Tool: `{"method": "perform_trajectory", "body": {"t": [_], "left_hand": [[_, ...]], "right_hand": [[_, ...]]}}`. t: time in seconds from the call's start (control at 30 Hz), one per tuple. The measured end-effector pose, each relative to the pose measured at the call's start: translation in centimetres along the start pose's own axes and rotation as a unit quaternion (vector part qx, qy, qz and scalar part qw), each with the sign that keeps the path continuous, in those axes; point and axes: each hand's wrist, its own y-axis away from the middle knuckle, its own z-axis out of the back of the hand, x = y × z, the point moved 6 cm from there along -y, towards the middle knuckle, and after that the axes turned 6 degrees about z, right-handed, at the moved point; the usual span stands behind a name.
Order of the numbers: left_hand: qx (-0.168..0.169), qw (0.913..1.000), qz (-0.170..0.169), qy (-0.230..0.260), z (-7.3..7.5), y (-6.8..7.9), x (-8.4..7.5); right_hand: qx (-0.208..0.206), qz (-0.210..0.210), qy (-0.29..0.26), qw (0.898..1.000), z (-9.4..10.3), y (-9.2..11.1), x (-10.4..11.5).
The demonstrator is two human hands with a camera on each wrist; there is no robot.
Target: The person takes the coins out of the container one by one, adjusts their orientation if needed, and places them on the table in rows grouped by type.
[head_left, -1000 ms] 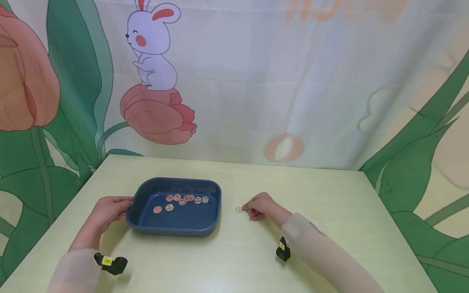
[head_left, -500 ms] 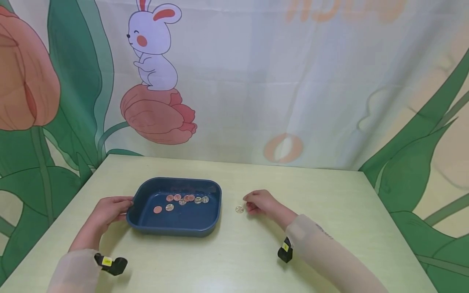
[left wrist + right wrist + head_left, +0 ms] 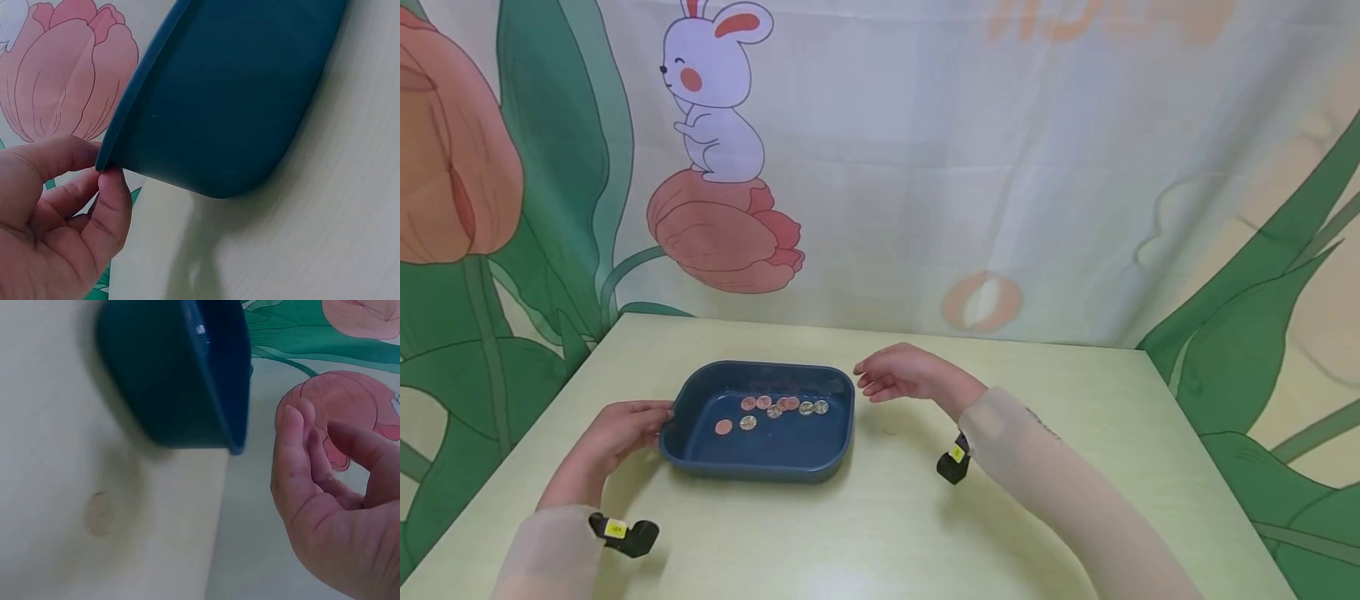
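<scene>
A deep blue tray (image 3: 760, 454) with rounded corners stands on the table. Several coppery and pale metallic coins (image 3: 748, 423) lie inside it. My left hand (image 3: 625, 433) pinches its left rim; the left wrist view has thumb and finger (image 3: 114, 203) right at the edge. Beyond the tray's right rim, my right hand (image 3: 898, 372) is raised with loosely bent, spread fingers. Nothing shows between those fingers (image 3: 290, 447) in the right wrist view. Below that hand, a faint round disc (image 3: 99, 514), coin-sized and blurred, lies on the tabletop.
The pale table (image 3: 880, 533) ends at the back against a hanging cloth (image 3: 865, 208) printed with a rabbit, tulips and leaves. Each sleeve carries a small black wrist camera, such as the left one (image 3: 636, 539).
My right hand has left the coin on the table, rising and moving left towards the tray's right rim, its fingers loosening. My left hand stays at the tray.
</scene>
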Motion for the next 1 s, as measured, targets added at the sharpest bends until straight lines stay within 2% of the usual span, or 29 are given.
{"method": "perform_trajectory", "body": {"t": [0.2, 0.33, 0.47, 0.57, 0.73, 0.87, 1.0], "left_hand": [[0.015, 0.9992, -0.015, 0.033, 0.0, 0.2, 0.3], [0.009, 0.9993, -0.015, 0.034, -0.1, 0.2, 0.5], [0.010, 0.9987, -0.033, 0.038, -0.5, 0.2, 0.5], [0.016, 0.9969, -0.047, 0.061, -0.8, 0.1, 0.6], [0.031, 0.9875, -0.051, 0.146, -1.2, -0.3, 1.1], [0.036, 0.9768, -0.042, 0.207, -1.3, -0.4, 1.6], [0.028, 0.9722, -0.029, 0.231, -1.2, -0.2, 1.9]], "right_hand": [[0.051, -0.013, 0.044, 0.998, -2.8, -2.4, 3.5], [0.078, 0.007, 0.075, 0.994, -4.7, -4.0, 5.4], [0.102, 0.034, 0.117, 0.987, -6.3, -5.4, 6.5], [0.123, 0.038, 0.140, 0.982, -7.3, -6.6, 6.6], [0.154, 0.026, 0.173, 0.972, -9.0, -8.1, 6.1], [0.170, 0.018, 0.203, 0.964, -10.3, -8.6, 5.7], [0.166, 0.032, 0.245, 0.955, -11.6, -8.9, 5.6]]}}
